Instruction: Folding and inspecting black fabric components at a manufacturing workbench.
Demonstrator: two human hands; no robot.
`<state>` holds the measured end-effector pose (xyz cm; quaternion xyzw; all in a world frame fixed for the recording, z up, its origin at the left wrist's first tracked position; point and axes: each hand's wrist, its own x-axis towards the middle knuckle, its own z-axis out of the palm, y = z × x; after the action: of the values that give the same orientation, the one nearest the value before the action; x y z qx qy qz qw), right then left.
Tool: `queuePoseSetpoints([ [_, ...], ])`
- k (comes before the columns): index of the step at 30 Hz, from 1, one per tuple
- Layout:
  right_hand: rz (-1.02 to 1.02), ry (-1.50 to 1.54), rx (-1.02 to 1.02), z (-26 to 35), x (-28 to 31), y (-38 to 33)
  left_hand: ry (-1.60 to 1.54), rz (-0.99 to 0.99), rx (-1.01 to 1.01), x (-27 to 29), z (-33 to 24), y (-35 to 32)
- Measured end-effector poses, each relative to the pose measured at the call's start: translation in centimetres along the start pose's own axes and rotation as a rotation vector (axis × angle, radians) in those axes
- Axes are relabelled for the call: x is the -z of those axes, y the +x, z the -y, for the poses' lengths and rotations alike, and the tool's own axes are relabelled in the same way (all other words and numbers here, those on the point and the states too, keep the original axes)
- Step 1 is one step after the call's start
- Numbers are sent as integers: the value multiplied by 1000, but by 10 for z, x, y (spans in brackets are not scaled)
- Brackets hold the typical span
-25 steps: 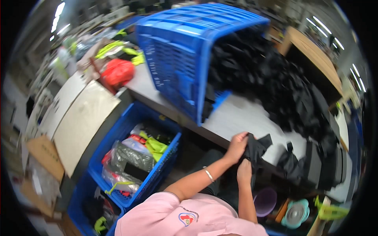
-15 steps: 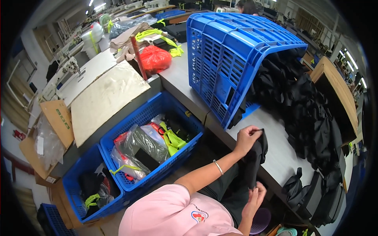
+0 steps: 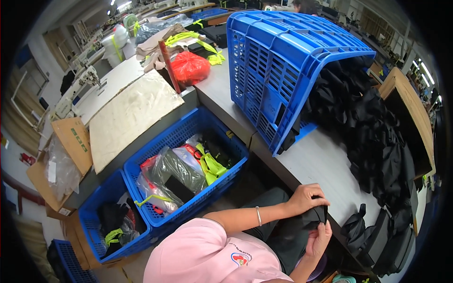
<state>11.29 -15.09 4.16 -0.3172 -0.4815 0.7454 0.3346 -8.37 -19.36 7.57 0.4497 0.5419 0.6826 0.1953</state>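
A piece of black fabric [image 3: 313, 217] is stretched between my two hands above my lap, near the table's front edge. My left hand [image 3: 306, 200], a bangle on its wrist, pinches the upper edge of the fabric. Just below it, my right hand [image 3: 319, 238] grips the lower edge between thumb and fingers. Part of the fabric is hidden by the left hand. A large heap of black fabric pieces [image 3: 373, 127] spills over the table [image 3: 325, 162] from a blue crate [image 3: 273, 61] tipped on its side.
Two blue baskets stand to my left: a larger basket [image 3: 141, 210] with bagged goods and yellow-green straps, and a smaller basket [image 3: 89, 236] with dark items. Folded black pieces [image 3: 377, 236] lie at the right. A red plastic bag [image 3: 189, 68] sits behind a post, beside a cardboard box [image 3: 71, 141].
The fabric hung long between my hands before; now they are close together, with the piece bunched or folded. My left hand has moved down, my right hand slightly rightward.
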Motion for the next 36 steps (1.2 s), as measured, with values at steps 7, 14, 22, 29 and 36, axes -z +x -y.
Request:
queuePoseSetpoints([
  [7,-46,-60,206,26,-24,26,-830,184,787,-4,44,-4],
  [14,74,-490,103,-73,10,72,-1327,692,941,-22,12,-46],
  [22,548,-571,-299,-93,-101,44,-957,29,1231,-30,-55,32],
  [29,70,-327,-209,-132,-15,21,-834,-143,914,-24,-15,18],
  [36,-190,-764,375,-1,-25,20,-330,322,442,0,17,-18],
])
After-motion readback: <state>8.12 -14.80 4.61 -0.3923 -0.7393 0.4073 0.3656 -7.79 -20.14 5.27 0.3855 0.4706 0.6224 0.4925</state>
